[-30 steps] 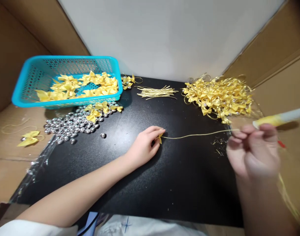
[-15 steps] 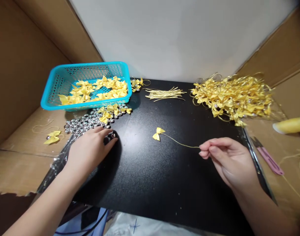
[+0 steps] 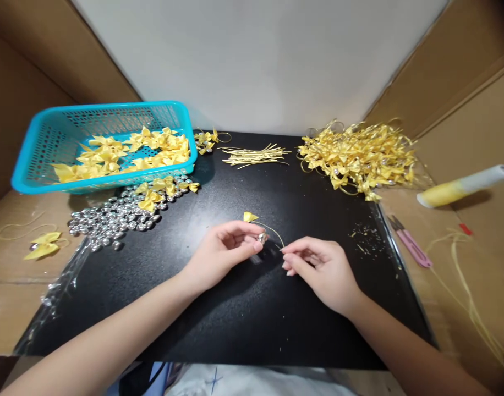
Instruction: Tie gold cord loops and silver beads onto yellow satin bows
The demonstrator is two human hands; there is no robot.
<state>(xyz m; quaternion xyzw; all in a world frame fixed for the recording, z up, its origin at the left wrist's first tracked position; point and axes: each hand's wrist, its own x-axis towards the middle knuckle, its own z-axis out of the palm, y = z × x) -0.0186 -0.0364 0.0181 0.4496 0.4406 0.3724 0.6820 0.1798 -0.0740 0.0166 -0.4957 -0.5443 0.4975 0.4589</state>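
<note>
Between thumb and fingers, my left hand (image 3: pixel 229 250) pinches a small silver bead (image 3: pixel 262 237). My right hand (image 3: pixel 318 269) is closed on the end of a thin yellow cord (image 3: pixel 274 230). That cord curves back to a yellow ribbon bow (image 3: pixel 249 216), partly hidden behind my left fingers. Both hands are close together over the middle of the black table (image 3: pixel 235 324), the bead just left of the cord's held end. Loose silver beads (image 3: pixel 111 217) lie spread at the left, with a few yellow bows (image 3: pixel 153 198) on top of them.
A blue basket (image 3: pixel 186 132) holding yellow bows stands at the back left. Cut cords (image 3: pixel 256 156) lie at the back centre. Finished bow loops (image 3: pixel 359 154) are heaped at the back right. Pink-handled snips (image 3: pixel 415 247) and a thread cone (image 3: pixel 462 187) are on cardboard at the right.
My left hand has left the bead pile with a bead and moved right to the centre. My right hand has moved left with the cord, which now bends more. The view has shifted.
</note>
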